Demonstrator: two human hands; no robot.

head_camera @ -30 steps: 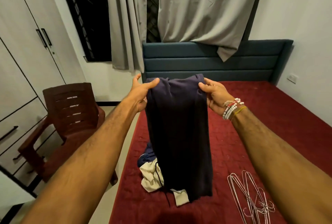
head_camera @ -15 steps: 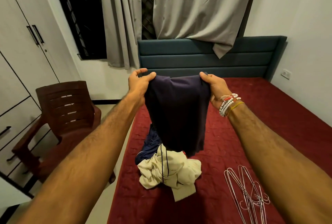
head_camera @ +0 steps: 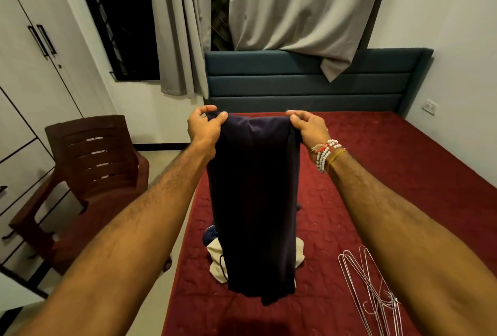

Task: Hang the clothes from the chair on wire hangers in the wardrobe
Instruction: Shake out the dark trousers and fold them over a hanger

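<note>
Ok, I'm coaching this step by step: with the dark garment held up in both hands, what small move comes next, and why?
Probably free the right hand and reach down for a wire hanger. The dark garment hangs straight from both hands, the left hand gripping its other top corner, and the hangers lie on the bed under the right forearm.

Both arms reach forward, left hand and right hand each in a pinching grip.

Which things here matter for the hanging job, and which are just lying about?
Part of the job:
dark garment, held up in the grip of left hand and right hand
clothes pile on the bed
wire hangers
chair
wardrobe

Just there:
curtains
headboard
wall switch
</note>
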